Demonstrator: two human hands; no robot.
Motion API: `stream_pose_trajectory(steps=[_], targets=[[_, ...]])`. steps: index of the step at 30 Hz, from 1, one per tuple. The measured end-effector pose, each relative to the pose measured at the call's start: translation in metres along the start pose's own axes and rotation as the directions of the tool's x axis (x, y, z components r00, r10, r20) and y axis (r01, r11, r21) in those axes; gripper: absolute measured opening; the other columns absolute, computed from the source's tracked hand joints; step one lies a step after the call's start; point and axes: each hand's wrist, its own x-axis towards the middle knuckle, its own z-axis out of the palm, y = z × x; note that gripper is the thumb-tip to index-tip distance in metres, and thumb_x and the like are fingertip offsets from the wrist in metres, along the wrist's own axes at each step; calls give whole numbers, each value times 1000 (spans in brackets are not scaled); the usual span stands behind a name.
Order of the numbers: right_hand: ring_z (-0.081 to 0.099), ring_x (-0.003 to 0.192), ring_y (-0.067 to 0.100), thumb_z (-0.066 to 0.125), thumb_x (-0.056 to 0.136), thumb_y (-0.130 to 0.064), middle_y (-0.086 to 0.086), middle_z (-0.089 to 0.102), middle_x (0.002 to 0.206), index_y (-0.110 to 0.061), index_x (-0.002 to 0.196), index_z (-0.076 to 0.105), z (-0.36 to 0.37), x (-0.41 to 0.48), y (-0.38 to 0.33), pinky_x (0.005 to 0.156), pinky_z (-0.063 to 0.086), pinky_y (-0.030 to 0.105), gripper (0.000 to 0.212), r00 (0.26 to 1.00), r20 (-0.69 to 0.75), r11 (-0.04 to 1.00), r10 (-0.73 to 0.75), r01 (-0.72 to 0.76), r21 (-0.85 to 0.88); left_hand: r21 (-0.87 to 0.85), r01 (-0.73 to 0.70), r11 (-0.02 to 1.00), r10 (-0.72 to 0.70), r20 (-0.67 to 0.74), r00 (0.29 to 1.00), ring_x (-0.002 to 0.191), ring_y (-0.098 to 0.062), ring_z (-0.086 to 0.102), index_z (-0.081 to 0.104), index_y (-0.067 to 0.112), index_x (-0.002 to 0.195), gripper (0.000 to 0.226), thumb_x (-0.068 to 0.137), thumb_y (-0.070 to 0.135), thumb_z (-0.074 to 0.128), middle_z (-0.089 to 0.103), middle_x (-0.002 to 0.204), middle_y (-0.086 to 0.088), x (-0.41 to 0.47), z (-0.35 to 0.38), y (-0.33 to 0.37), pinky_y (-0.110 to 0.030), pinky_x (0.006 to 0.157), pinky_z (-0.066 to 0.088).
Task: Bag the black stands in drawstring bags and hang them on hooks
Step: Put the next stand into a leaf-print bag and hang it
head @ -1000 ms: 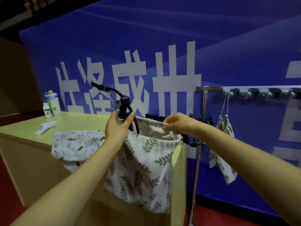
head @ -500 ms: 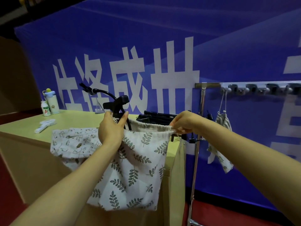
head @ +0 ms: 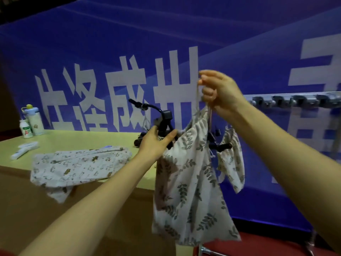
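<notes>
A white drawstring bag with a leaf print [head: 188,182] hangs in front of me past the table's right end. A black stand [head: 164,121] pokes out of its mouth, its thin arm curving up to the left. My left hand [head: 156,143] grips the left side of the bag's mouth around the stand. My right hand [head: 217,89] is raised and pinches the bag's drawstring [head: 198,100], which runs taut up from the gathered mouth. Another leaf-print bag [head: 232,159] hangs behind, under the hook rail [head: 295,98].
A pale green table [head: 83,141] carries a flat printed fabric bag [head: 77,163], two bottles [head: 31,122] and a white handheld item [head: 24,149] at its far left. More black stand parts [head: 219,145] show behind the held bag. A blue banner fills the background.
My right hand rose from the bag's rim and pulled the drawstring upward, gathering the right side of the mouth. The bag swung right, off the table edge. My view tilted and moved closer.
</notes>
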Motion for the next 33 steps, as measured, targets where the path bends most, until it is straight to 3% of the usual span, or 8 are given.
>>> stream_pose_trajectory(steps=[4, 8, 14, 18, 23, 26, 29, 33], targets=[[33, 37, 2, 48, 92, 2, 3, 66, 78, -10, 89, 62, -34, -5, -29, 36, 26, 14, 19, 998, -48, 939, 28, -43, -340, -156, 41, 987, -10, 195, 981, 93, -20, 59, 58, 17, 114, 38, 86, 43, 61, 62, 110, 1, -3, 40, 20, -33, 75, 47], [30, 30, 2, 46, 91, 4, 5, 62, 78, -13, 84, 61, -84, -3, -54, 33, 22, 13, 24, 975, -215, 919, -53, -36, -393, -302, 126, 945, -22, 325, 945, 64, -10, 58, 57, 22, 80, 13, 84, 28, 68, 64, 82, -2, -5, 91, 32, -21, 53, 44], [42, 40, 9, 49, 87, 7, 6, 61, 67, -13, 78, 63, -136, 6, -63, 35, 26, 14, 26, 975, -224, 666, -13, -158, -729, -426, 268, 864, -43, 468, 883, 53, -3, 64, 65, 11, 93, 14, 82, 19, 70, 70, 70, 3, 5, 168, 51, -14, 47, 47], [37, 45, 9, 53, 86, 1, 14, 58, 82, -18, 76, 65, -163, 25, -52, 39, 26, 16, 24, 970, -231, 498, 72, -236, -835, -374, 370, 850, -139, 518, 844, 79, -26, 59, 63, 6, 111, 38, 83, 32, 68, 68, 92, -13, 28, 209, 62, -33, 65, 42], [40, 53, 11, 47, 89, 2, 13, 59, 85, -15, 85, 62, -193, 57, -42, 43, 32, 20, 22, 969, -227, 446, 97, -246, -861, -391, 458, 798, -203, 542, 816, 60, -16, 46, 54, 4, 117, 33, 87, 13, 63, 57, 77, -2, 63, 248, 56, -24, 49, 34], [42, 55, 12, 40, 90, 5, 6, 55, 72, -11, 91, 58, -217, 82, -38, 46, 33, 23, 24, 967, -243, 393, 80, -255, -883, -440, 482, 758, -203, 543, 815, 66, -20, 55, 55, 1, 118, 34, 85, 5, 64, 64, 94, -10, 88, 268, 54, -22, 49, 44], [45, 62, 17, 42, 89, 4, 5, 54, 74, -10, 92, 56, -240, 111, -31, 50, 37, 27, 20, 968, -235, 322, 88, -251, -913, -466, 478, 745, -230, 493, 839, 98, -33, 63, 57, 1, 119, 37, 83, 3, 66, 64, 120, -20, 116, 292, 54, -33, 75, 49], [52, 69, 18, 46, 89, 0, 9, 61, 86, -12, 96, 57, -259, 141, -16, 56, 42, 29, 17, 973, -186, 215, 133, -212, -953, -428, 450, 784, -237, 463, 854, 112, -38, 59, 59, 2, 115, 34, 82, 6, 68, 63, 121, -22, 145, 314, 53, -41, 87, 49]])
